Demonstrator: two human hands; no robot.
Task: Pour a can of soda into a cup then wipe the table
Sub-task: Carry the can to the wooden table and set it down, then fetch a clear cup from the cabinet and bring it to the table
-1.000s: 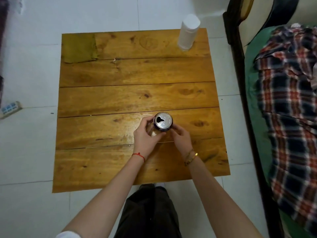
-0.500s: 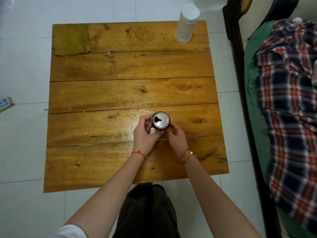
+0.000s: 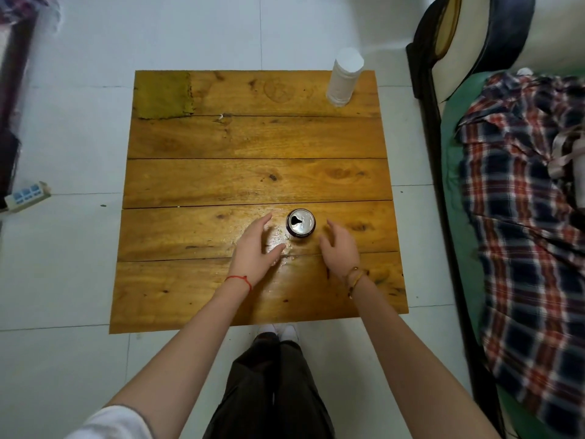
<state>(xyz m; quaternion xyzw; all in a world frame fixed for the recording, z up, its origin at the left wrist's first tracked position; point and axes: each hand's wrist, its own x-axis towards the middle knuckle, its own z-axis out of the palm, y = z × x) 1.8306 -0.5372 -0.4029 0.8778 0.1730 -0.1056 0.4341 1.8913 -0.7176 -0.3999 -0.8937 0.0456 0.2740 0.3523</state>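
Left hand, red string at the wrist, lies just left of the can with fingers loosely spread, holding nothing; not touching the can. Right hand, gold and bead bracelets at the wrist, sits just right of the can, fingers relaxed and slightly curved, also holding nothing. A gap shows on each side between fingers and can.

Dark aluminium soda can with a silver top stands upright between the two hands on the near half of the brown plank table. Mouth opening is punched in; seen from straight above, so the label and liquid level cannot be read. Wet sheen and small droplets on the wood near the can, extent hard to make out.

Far right edge of table: white cylindrical stack of plastic cups, upside down or capped, cannot tell which. Far left corner: olive-green square cloth lying flat.

Right of table: bed with green sheet and red-blue plaid fabric, cut off by the frame. Left floor: white power strip, partly cropped. Dark trousers and white footwear below the table's edge.
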